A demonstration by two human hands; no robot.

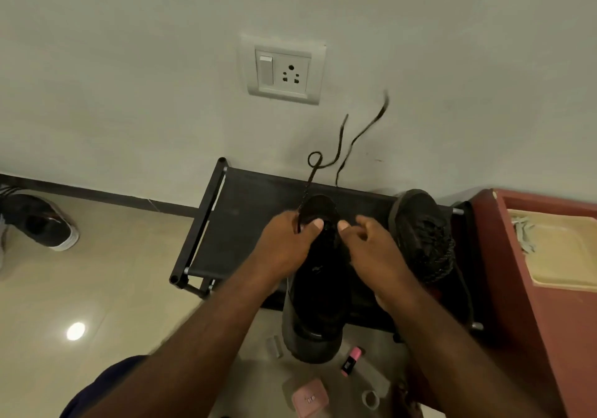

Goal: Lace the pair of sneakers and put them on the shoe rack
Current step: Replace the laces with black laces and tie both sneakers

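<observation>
Black sneaker: you hold it over the shoe rack, between both hands.
Left hand: curled round its far end, thumb on top.
Right hand: fingers curled, apparently pinching the lace at an eyelet; it is too dark to be sure.
Risk: the loose ends fly up against the wall, and a hard tug could pull one back out.
Second sneaker: laced, on the rack's right end.
Room: beige tiled floor, red cabinet beside the rack.

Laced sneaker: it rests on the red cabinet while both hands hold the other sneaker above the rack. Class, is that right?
Not quite. The head view shows the laced sneaker on the right end of the rack, beside the red cabinet. The left hand and right hand do hold the other sneaker.
</observation>
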